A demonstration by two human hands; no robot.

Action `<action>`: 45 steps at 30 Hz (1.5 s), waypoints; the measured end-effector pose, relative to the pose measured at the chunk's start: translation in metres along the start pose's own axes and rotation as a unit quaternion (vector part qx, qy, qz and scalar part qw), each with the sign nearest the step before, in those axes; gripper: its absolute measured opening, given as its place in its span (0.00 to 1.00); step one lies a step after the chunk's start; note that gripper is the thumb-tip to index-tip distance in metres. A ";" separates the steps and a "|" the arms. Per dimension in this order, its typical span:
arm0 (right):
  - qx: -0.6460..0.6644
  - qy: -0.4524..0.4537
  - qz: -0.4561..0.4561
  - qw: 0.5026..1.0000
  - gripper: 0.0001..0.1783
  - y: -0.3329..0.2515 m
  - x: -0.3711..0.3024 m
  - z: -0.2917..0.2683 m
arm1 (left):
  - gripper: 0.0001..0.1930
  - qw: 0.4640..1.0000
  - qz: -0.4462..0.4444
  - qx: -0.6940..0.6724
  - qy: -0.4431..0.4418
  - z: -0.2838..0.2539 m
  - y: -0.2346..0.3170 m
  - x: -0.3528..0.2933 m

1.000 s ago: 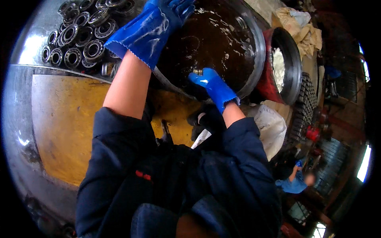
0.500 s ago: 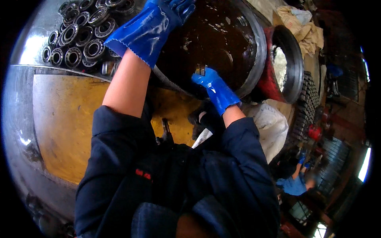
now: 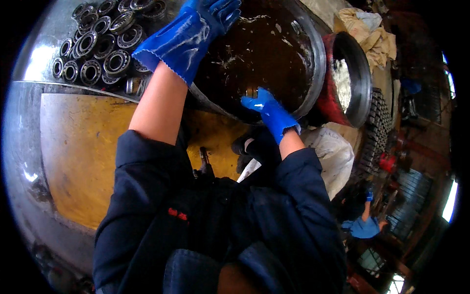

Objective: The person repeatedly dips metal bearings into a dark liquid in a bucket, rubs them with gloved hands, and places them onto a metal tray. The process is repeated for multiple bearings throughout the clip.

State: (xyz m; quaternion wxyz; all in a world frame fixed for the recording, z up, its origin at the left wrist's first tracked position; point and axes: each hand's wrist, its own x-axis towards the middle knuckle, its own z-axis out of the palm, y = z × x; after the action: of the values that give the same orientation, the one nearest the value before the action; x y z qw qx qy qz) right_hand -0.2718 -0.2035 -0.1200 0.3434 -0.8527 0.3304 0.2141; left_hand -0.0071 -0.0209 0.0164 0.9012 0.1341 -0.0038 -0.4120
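Both my hands wear long blue rubber gloves. My left hand (image 3: pixel 210 17) is at the left rim of a wide drum (image 3: pixel 317 73) of dark, oily-looking liquid. Its fingers are stretched out and slightly apart, with nothing visible in them. Over the near part of the liquid, my right hand (image 3: pixel 267 108) has thumb and fingers bent around a small, shiny, brass-coloured part. Most of that part is hidden by the fingers and the dark liquid, so its kind is unclear. To the left of my left glove lies a pile of greasy ball bearings (image 3: pixel 90 72) on a metal surface.
Right of the drum is a red drum (image 3: pixel 333 78) with a pale bag (image 3: pixel 333 152) nearer me. Beige cloths (image 3: pixel 374 41) lie behind it. Rows of small dark parts (image 3: pixel 379 117) stand further right. Below the pile is a yellow board (image 3: pixel 83 161). Another person in blue (image 3: pixel 364 228) works at far right.
My right hand has shifted slightly right and its fingers have tilted up a little. My left hand has hardly moved. The other person's arm has changed position.
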 end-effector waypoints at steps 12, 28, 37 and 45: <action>0.101 -0.063 0.008 0.993 0.31 0.025 0.016 0.003 | 0.23 1.000 -0.004 0.017 0.002 -0.009 0.001 0.006; -0.188 0.067 0.016 0.980 0.29 -0.053 -0.020 -0.003 | 0.15 0.986 -0.089 0.069 0.123 0.007 -0.037 -0.018; -0.210 0.117 -0.004 0.971 0.29 -0.028 -0.012 -0.011 | 0.17 0.991 -0.087 0.061 0.079 0.015 -0.035 -0.009; -0.219 0.113 0.010 0.969 0.32 -0.047 -0.025 -0.001 | 0.14 0.997 -0.055 0.030 0.052 0.008 -0.018 -0.008</action>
State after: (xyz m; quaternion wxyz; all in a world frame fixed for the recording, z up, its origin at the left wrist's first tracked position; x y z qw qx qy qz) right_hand -0.2550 -0.1683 -0.0833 0.1064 -0.9223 0.3207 0.1874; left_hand -0.0271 -0.0282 0.0201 0.8717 0.1823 0.0379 -0.4533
